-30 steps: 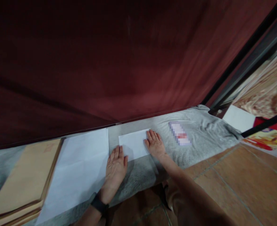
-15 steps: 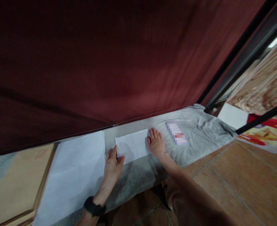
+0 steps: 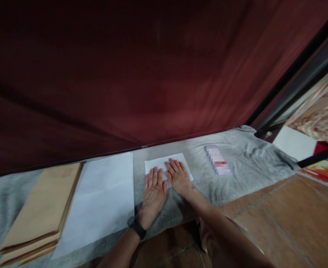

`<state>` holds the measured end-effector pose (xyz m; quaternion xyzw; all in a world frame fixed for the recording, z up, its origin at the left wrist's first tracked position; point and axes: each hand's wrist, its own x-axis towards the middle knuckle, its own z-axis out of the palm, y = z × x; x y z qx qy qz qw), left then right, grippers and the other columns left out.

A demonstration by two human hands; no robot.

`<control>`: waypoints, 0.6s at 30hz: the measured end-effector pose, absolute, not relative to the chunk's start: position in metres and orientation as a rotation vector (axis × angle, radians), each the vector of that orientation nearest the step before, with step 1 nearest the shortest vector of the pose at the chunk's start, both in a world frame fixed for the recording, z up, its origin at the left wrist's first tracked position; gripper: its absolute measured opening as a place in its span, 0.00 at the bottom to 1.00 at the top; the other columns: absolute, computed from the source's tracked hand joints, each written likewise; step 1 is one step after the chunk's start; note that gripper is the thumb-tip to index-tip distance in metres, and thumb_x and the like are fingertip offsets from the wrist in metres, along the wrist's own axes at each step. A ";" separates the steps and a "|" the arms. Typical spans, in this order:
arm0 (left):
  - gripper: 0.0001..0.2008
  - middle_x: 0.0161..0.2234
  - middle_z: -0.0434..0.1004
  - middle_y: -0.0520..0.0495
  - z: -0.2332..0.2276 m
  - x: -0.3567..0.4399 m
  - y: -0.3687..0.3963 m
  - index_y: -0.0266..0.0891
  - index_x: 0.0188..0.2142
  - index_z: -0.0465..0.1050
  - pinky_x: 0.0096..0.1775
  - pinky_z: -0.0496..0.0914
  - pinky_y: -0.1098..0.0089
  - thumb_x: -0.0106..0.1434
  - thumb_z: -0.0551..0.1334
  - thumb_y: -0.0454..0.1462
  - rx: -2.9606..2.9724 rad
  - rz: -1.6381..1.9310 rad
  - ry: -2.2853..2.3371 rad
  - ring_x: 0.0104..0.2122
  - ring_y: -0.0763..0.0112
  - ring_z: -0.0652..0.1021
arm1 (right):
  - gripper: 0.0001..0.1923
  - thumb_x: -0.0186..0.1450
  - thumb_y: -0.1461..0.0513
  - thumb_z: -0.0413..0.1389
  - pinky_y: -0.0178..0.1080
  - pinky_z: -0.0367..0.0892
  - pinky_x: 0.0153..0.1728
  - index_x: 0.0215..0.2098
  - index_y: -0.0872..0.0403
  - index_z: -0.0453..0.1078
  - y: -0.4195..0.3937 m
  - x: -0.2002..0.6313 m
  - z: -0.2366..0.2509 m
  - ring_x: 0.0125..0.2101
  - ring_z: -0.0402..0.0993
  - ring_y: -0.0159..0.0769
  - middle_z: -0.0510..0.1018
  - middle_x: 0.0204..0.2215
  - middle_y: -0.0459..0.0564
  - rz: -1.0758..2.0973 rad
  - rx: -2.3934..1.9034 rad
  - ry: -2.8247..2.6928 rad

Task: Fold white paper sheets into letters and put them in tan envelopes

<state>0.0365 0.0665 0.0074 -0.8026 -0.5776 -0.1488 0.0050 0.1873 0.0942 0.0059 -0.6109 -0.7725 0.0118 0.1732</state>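
Both palms rest flat on a small folded sheet of white paper, which lies on a grey cloth. My left hand covers its near left part, fingers stretched out and pointing away from me. Over the right part lies my right hand, its fingers likewise extended and slightly spread. The fingertips of the two hands are close together near the middle of the paper. Left of it are larger white sheets, lying flat. A dark watch is on my left wrist.
A stack of brown envelopes lies at the far left. To the right is a blurred-out pale rectangular item on the grey cloth. A dark red curtain hangs behind. Tiled floor and a colourful box are at right.
My hands have moved from the two ends of the folded paper inward onto its surface, and now lie flat close together. The view has shifted slightly left.
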 end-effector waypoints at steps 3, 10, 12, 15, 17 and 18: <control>0.28 0.68 0.56 0.29 0.007 0.030 0.069 0.26 0.65 0.60 0.65 0.55 0.48 0.70 0.50 0.40 -2.435 -0.519 -1.896 0.69 0.49 0.55 | 0.25 0.75 0.55 0.44 0.52 0.50 0.66 0.69 0.51 0.58 0.096 0.198 0.005 0.67 0.54 0.47 0.59 0.68 0.54 0.006 -1.786 -2.146; 0.27 0.67 0.57 0.28 0.009 0.006 0.092 0.27 0.62 0.64 0.62 0.64 0.52 0.65 0.56 0.37 -2.416 -0.857 -2.129 0.65 0.48 0.64 | 0.26 0.74 0.55 0.45 0.53 0.49 0.64 0.67 0.57 0.60 0.098 0.221 0.007 0.64 0.58 0.51 0.62 0.67 0.59 -0.069 -2.007 -1.989; 0.26 0.65 0.63 0.30 0.010 0.000 0.100 0.31 0.60 0.66 0.59 0.68 0.54 0.64 0.58 0.37 -2.400 -1.041 -2.243 0.60 0.52 0.71 | 0.26 0.73 0.57 0.47 0.51 0.53 0.61 0.66 0.59 0.61 0.099 0.225 0.012 0.62 0.61 0.51 0.64 0.65 0.61 -0.045 -2.069 -1.934; 0.26 0.55 0.74 0.37 0.010 -0.006 0.108 0.37 0.58 0.69 0.51 0.73 0.57 0.60 0.61 0.37 -2.352 -1.370 -2.412 0.47 0.60 0.79 | 0.27 0.70 0.59 0.49 0.49 0.60 0.55 0.66 0.60 0.61 0.099 0.229 0.020 0.56 0.67 0.51 0.70 0.60 0.63 0.016 -2.139 -1.880; 0.27 0.47 0.78 0.42 0.010 -0.007 0.110 0.37 0.57 0.70 0.46 0.75 0.61 0.57 0.63 0.36 -2.290 -1.604 -2.516 0.40 0.64 0.79 | 0.27 0.70 0.60 0.49 0.48 0.62 0.50 0.65 0.60 0.61 0.099 0.229 0.024 0.52 0.70 0.51 0.73 0.56 0.64 0.035 -2.169 -1.869; 0.28 0.43 0.78 0.44 0.011 -0.007 0.111 0.37 0.57 0.69 0.43 0.75 0.62 0.56 0.64 0.35 -2.241 -1.720 -2.580 0.37 0.66 0.79 | 0.27 0.69 0.60 0.50 0.48 0.63 0.49 0.65 0.61 0.61 0.099 0.229 0.025 0.50 0.70 0.51 0.74 0.54 0.64 0.034 -2.181 -1.866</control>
